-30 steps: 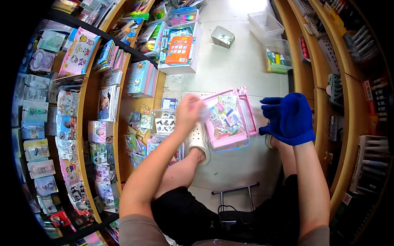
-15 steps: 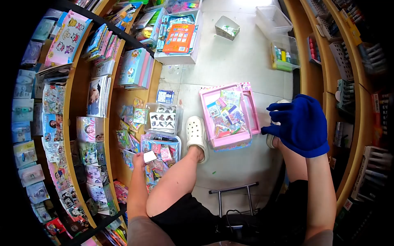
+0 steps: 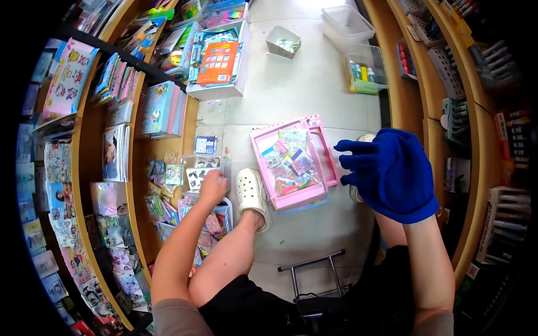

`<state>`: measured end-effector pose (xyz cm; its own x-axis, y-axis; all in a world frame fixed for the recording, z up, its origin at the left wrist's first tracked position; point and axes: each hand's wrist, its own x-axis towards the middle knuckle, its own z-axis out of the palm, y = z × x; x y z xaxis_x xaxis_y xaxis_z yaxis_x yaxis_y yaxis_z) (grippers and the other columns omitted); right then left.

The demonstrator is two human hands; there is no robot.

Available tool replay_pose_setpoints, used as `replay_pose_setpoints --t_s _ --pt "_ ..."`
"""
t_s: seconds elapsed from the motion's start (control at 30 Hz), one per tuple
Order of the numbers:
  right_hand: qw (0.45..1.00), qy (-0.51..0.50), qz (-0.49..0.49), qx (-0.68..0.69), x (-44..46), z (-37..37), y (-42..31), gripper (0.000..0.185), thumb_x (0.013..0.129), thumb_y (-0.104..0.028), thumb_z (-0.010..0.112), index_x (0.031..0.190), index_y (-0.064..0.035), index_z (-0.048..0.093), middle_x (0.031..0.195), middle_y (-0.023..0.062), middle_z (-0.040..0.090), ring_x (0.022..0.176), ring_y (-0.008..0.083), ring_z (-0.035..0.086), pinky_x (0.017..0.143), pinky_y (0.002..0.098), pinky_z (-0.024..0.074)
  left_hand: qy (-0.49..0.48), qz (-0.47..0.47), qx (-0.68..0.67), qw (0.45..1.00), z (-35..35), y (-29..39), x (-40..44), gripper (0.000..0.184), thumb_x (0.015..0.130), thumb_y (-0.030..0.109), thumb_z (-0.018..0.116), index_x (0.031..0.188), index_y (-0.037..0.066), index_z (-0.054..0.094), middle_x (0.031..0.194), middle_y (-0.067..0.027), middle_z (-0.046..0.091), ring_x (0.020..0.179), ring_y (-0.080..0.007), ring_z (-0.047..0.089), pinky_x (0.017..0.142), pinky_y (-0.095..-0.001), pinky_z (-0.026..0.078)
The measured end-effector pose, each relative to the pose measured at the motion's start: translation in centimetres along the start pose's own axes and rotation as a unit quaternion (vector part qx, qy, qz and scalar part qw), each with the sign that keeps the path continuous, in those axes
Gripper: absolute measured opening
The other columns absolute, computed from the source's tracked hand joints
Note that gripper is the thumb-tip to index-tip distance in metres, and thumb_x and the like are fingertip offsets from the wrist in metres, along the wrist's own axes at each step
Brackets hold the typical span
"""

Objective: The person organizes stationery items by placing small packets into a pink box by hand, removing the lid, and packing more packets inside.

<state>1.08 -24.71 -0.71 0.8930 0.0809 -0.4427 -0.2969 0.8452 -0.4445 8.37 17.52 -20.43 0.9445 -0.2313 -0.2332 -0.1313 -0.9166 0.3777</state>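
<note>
My left hand [image 3: 213, 189] is over the near edge of a clear plastic box [image 3: 226, 166] holding white cards with black shapes. Its fingers are blurred and partly turned away, and no held item shows. A loose blue fabric glove [image 3: 389, 176] covers my right hand, with its finger parts spread toward the left. Between my feet and slightly ahead, a pink tray [image 3: 260, 162] lies on the floor. Small printed packets [image 3: 290, 159] fill its middle. Beneath my left forearm, a bin [image 3: 228, 208] contains colourful packets.
Shelves of cards and booklets [image 3: 115, 154] line the left; pen shelves [image 3: 507, 224] line the right. A white box with an orange booklet [image 3: 218, 63], a small grey bin [image 3: 283, 42] and clear tubs [image 3: 365, 67] stand ahead. A metal frame [image 3: 311, 260] is near my legs.
My left hand has moved up and right from the packet bin to the clear box. The small white piece it held is out of sight. My gloved right hand stays raised; the view has shifted.
</note>
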Motion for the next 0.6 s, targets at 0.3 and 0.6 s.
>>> replay_pose_setpoints --t_s 0.3,0.6 --pt "0.972 0.108 -0.137 -0.155 -1.0 0.5 -0.6 0.018 0.090 -0.013 0.047 0.106 -0.0039 0.043 0.097 0.0099 0.049 0.097 0.0288 0.057 0.079 0.0382 0.0493 0.000 0.175 0.042 0.984 10.7 16.6 12.2 0.029 0.073 0.002 0.055 0.101 0.006 0.050 0.104 -0.0104 0.052 0.103 -0.0289 0.048 0.086 -0.0400 0.040" --pt "0.968 0.087 -0.126 -0.200 -1.8 1.3 -2.4 0.034 0.078 0.015 0.047 0.106 -0.0005 0.037 0.093 0.0078 0.044 0.103 0.0243 0.054 0.087 0.0345 0.0475 -0.042 0.108 0.158 0.981 11.0 18.1 13.7 0.033 0.065 0.011 0.068 0.095 0.011 0.056 0.101 -0.0070 0.051 0.102 -0.0267 0.046 0.086 -0.0456 0.034"
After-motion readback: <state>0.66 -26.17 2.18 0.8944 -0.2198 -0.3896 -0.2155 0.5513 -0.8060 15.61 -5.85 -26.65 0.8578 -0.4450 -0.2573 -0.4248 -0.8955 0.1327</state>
